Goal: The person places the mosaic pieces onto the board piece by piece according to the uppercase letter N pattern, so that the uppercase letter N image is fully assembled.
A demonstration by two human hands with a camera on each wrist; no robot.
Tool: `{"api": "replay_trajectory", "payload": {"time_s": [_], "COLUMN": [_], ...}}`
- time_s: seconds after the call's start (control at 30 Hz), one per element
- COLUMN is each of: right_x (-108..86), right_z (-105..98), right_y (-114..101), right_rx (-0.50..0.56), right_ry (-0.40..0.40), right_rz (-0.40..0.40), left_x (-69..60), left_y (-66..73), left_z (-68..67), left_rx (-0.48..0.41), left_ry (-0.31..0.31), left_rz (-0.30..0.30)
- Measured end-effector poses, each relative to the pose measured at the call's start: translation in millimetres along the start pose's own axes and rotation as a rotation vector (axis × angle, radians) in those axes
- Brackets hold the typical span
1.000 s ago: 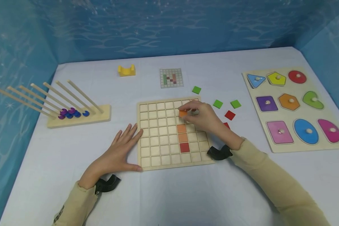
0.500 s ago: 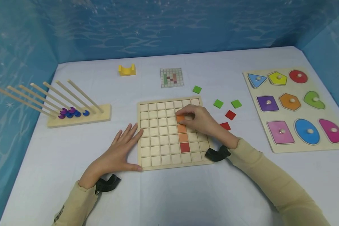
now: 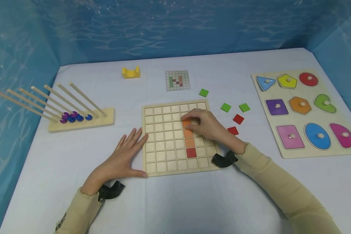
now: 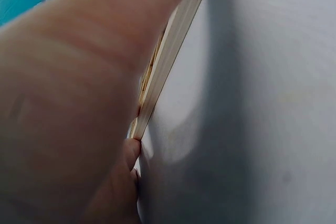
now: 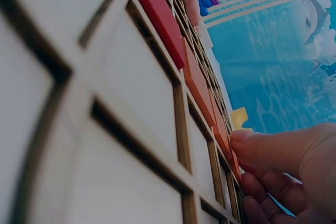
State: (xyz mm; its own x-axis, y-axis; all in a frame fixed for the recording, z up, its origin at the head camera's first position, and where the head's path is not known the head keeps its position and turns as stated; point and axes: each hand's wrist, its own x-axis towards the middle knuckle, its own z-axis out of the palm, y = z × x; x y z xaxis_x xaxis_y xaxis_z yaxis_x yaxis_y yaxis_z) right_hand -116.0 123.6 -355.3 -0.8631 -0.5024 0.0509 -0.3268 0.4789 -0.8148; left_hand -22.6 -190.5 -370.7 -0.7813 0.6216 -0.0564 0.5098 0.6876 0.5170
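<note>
A wooden grid board (image 3: 161, 136) lies flat on the white table. My left hand (image 3: 120, 162) rests at its left edge, fingers spread, with the thumb at the near corner. Over one column, my right hand (image 3: 203, 125) pinches an orange square tile (image 3: 186, 123) between thumb and fingers, at the cell behind two other orange tiles (image 3: 189, 142). A red tile (image 3: 191, 152) sits in the same column, nearest me. In the right wrist view, the red tile (image 5: 160, 22) and orange tiles stand in a row leading to the fingers, which partly hide the held tile.
Loose green tiles (image 3: 226, 107) and red tiles (image 3: 238, 119) lie right of the board. Behind it is a pattern card (image 3: 177, 81) beside a yellow block (image 3: 131, 73). A peg rack (image 3: 109, 117) with beads stands left; a knobbed shape puzzle (image 3: 270, 130) lies right.
My right hand has come slightly nearer with the orange tile, down to the cell behind the other orange tiles. It has barely moved in the last half second. The left hand stays still.
</note>
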Motion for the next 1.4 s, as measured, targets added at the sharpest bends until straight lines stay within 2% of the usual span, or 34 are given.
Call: {"api": "replay_trajectory", "payload": {"time_s": [0.2, 0.4, 0.6, 0.8, 0.97, 1.1, 1.23, 1.4], "right_x": [-5.0, -21.8, -58.9, -108.2, -143.1, -159.4, -168.4, -170.0], "right_z": [-5.2, -33.2, -63.0, -74.8, -72.6, -68.4, -63.4, -56.1], "right_y": [-4.3, -12.5, -12.4, 19.4, 37.1, 32.8, 29.0, 29.4], "right_rx": [0.038, 0.009, -0.056, 0.006, -0.123, -0.186, -0.223, -0.271], "right_ry": [0.023, 0.124, 0.248, 0.321, 0.293, 0.261, 0.255, 0.256], "right_rz": [0.014, 0.013, 0.021, 0.086, 0.205, 0.261, 0.285, 0.262], "left_x": [0.2, -0.7, -3.7, -4.7, -3.8, -2.6, -1.5, -0.4], "left_y": [0.2, -0.6, -0.8, 0.1, -0.1, 0.6, 1.0, 0.8], "left_z": [1.2, 2.4, 1.4, 0.9, 1.2, 0.9, 0.5, -0.3], "left_rx": [-0.001, -0.006, -0.003, -0.014, -0.012, -0.009, -0.005, -0.005], "left_ry": [0.001, 0.005, -0.005, 0.006, 0.013, 0.006, -0.001, -0.003], "left_rz": [0.002, 0.003, -0.008, -0.001, 0.006, 0.006, 0.005, 0.005]}}
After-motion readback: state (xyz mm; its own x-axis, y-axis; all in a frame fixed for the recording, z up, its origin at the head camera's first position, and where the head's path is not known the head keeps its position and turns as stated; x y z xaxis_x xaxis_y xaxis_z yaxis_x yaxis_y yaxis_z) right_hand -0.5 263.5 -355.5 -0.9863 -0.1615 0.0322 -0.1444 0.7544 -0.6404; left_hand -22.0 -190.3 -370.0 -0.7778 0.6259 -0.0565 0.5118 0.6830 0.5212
